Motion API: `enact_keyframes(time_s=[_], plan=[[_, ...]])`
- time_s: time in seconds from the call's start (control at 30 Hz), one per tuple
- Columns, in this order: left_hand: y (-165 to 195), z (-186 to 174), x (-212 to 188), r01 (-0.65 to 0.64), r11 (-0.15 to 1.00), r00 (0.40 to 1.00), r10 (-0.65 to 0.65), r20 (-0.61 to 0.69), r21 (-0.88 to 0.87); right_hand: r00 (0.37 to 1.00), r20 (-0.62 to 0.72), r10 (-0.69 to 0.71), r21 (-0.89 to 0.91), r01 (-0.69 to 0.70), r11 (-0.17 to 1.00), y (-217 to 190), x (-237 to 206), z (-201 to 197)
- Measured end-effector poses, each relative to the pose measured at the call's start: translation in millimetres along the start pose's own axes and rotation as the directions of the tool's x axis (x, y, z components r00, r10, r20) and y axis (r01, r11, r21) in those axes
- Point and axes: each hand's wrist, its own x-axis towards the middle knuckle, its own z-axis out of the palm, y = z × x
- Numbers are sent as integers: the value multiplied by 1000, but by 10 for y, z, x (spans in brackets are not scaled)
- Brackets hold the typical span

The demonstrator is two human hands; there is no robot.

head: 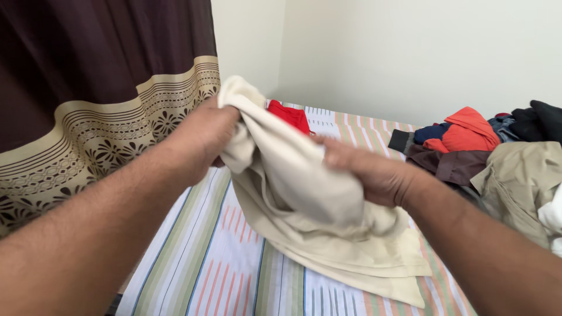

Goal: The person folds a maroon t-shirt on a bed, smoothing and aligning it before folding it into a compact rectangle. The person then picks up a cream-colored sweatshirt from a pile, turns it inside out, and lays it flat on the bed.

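Head view: cream cloth (293, 193) is gripped by left hand (199, 137) and right hand (366, 172); the hem trailing at 6 o'clock risks snagging on the bed (222, 263).

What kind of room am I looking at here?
Likely a bedroom: a bed with a striped sheet, a dark brown patterned curtain, and a pile of mixed clothes beside the cream cloth in both hands.

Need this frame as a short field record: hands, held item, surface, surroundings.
left hand: grips cream cloth at its upper edge
right hand: pinches the same cloth lower down
cloth: partly lifted, lower part lying on striped bedsheet
behind cloth: red garment on the sheet
right side: clothes pile
left side: dark brown curtain with patterned border
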Motion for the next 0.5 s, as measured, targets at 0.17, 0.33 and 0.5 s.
enact_keyframes(time_s=[0.17, 0.33, 0.5], plan=[[3, 158, -40, 35, 983, 993, -14, 117, -182, 962, 252, 106, -425, 12, 905, 476, -50, -163], [146, -59, -124, -44, 979, 979, 82, 185, -201, 841, -502, -201, -809, -374, 454, 257, -27, -373], [303, -210, -90, -197, 628, 971, 18, 238, 753, 526, -534, -662, -811, -541, 224, -305, -265, -414]])
